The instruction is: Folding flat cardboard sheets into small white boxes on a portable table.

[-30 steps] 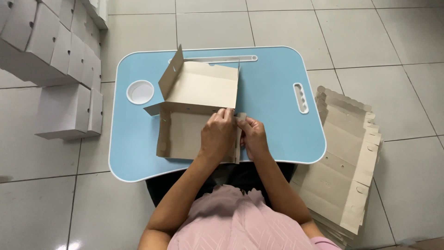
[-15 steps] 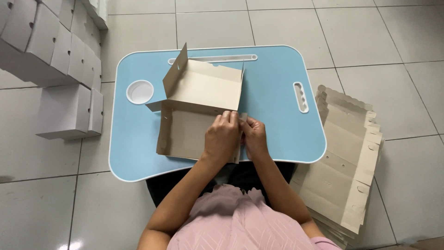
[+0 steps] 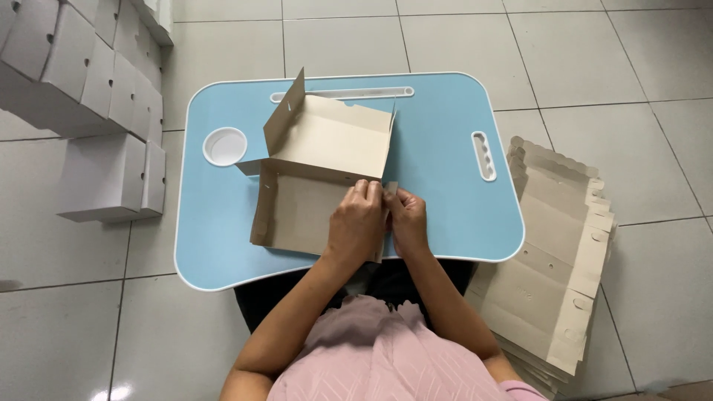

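A half-folded brown cardboard box (image 3: 319,160) lies on a light-blue lap table (image 3: 438,111), its far flaps raised and its near panel flat. My left hand (image 3: 358,226) presses on the box's near right corner, fingers curled over the side wall. My right hand (image 3: 407,220) pinches the small flap at that same right edge. Both hands touch each other at the corner.
A round white cup recess (image 3: 224,146) sits in the table's left side and a slotted handle (image 3: 484,156) on its right. A stack of flat cardboard blanks (image 3: 553,260) lies on the tiled floor at right. Several folded grey-white boxes (image 3: 89,96) are piled at left.
The box's far panel has tipped up further and shifted slightly right. Both hands stay at the near right corner, working the flap.
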